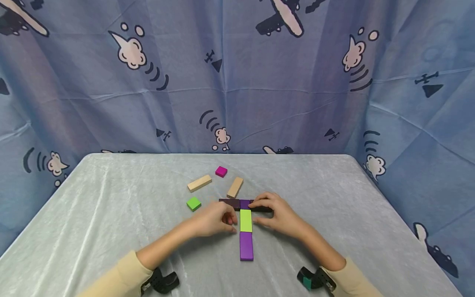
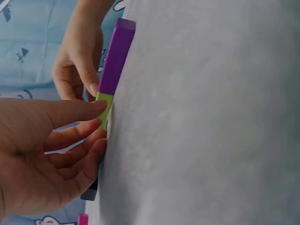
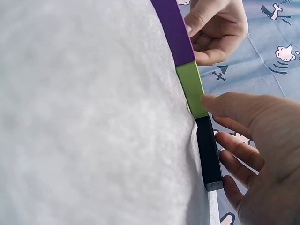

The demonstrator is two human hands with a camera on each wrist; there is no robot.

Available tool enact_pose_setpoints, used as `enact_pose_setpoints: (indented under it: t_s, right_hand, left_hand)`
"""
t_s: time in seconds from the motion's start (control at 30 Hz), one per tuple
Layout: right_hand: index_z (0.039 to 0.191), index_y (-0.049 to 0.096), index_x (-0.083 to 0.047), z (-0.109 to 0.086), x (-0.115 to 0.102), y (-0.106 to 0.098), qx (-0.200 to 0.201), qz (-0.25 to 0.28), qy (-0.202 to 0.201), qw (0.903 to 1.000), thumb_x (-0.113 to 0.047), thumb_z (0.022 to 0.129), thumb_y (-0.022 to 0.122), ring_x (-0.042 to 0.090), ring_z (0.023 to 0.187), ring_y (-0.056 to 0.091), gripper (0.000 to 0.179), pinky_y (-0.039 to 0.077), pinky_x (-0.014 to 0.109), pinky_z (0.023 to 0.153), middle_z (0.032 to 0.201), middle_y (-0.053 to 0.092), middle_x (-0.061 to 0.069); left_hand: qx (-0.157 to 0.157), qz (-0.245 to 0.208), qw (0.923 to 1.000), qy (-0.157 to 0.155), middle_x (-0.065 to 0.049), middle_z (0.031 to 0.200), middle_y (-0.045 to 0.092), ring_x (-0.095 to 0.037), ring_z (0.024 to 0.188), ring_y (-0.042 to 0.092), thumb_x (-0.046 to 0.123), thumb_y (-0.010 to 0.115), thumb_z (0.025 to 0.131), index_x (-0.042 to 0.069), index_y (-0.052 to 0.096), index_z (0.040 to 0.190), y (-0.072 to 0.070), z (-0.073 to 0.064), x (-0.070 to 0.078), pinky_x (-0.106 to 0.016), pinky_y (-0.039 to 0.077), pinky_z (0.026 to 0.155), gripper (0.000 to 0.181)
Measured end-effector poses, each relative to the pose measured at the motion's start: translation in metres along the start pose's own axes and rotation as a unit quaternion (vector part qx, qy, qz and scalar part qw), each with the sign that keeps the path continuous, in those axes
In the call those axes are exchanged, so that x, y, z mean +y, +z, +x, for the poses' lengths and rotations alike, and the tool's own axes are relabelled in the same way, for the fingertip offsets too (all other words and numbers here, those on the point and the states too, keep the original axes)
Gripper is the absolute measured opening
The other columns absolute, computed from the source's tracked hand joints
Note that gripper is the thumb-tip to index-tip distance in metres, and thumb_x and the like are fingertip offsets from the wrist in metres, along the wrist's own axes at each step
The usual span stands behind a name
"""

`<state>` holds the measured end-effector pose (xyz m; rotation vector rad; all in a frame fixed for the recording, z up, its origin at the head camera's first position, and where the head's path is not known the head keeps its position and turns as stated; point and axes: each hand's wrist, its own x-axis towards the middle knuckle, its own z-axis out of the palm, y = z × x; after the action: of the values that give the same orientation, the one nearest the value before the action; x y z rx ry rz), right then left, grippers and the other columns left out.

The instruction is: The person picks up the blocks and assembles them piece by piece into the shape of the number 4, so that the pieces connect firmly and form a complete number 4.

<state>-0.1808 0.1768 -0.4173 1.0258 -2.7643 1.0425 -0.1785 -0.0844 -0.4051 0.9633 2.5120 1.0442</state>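
A T-shaped row of flat blocks lies between the two hands. Its stem is a long purple block (image 1: 246,246) and a lime green block (image 1: 245,221). A small purple block (image 1: 244,204) sits above them, flanked by a dark left block (image 1: 231,203) and a dark right block (image 1: 262,209). My left hand (image 1: 214,219) is just left of the lime block, fingers loosely bent and holding nothing. The right hand (image 1: 278,214) reaches over the dark right block, its fingertips at the small purple block and its thumb near the lime block's right edge. Contact there cannot be told.
Farther back on the pale cloth-covered table (image 1: 315,177) lie two plain wooden blocks, one left (image 1: 199,183) and one right (image 1: 235,187). A magenta block (image 1: 221,171) is behind them. A green block (image 1: 193,203) lies beyond the left hand. A patterned blue curtain (image 1: 237,103) hangs behind.
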Motion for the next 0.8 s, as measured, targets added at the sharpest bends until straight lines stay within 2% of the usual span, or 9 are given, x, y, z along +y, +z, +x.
enact_pose_setpoints:
  t_s: [0.33, 0.53, 0.8]
  right_hand:
    - [0.119, 0.079, -0.008, 0.0, 0.0006, 0.0, -0.005, 0.003, 0.001, 1.0, -0.012, 0.089, 0.086, 0.029, 0.115, 0.062, 0.031, 0.054, 0.043, 0.098, 0.122, 0.067, 0.007]
    - [0.119, 0.079, -0.007, 0.0001, 0.0013, 0.0009, -0.002, -0.002, -0.003, 1.0, -0.012, 0.089, 0.086, 0.029, 0.114, 0.062, 0.031, 0.054, 0.044, 0.099, 0.122, 0.067, 0.008]
    - [0.119, 0.079, -0.007, 0.0003, 0.0014, 0.001, 0.0, -0.008, -0.004, 1.0, -0.011, 0.088, 0.087, 0.029, 0.114, 0.062, 0.032, 0.054, 0.045, 0.099, 0.122, 0.067, 0.008]
  left_hand:
    - [0.0, -0.016, 0.9996, 0.023, 0.005, 0.078, 0.066, 0.002, 0.072, 0.053, 0.007, 0.086, 0.087, 0.004, 0.075, 0.089, 0.0069, 0.0004, -0.0017, -0.018, 0.049, 0.067, 0.012]
    - [0.003, -0.017, 0.9995, 0.025, 0.007, 0.077, 0.065, 0.002, 0.07, 0.052, 0.007, 0.086, 0.088, 0.006, 0.076, 0.088, 0.0087, 0.0015, -0.0007, -0.018, 0.048, 0.066, 0.01]
    - [-0.008, -0.021, 0.9994, 0.028, 0.007, 0.078, 0.065, 0.002, 0.07, 0.052, 0.007, 0.087, 0.086, 0.006, 0.076, 0.089, 0.007, 0.0011, -0.0002, -0.018, 0.047, 0.065, 0.012]
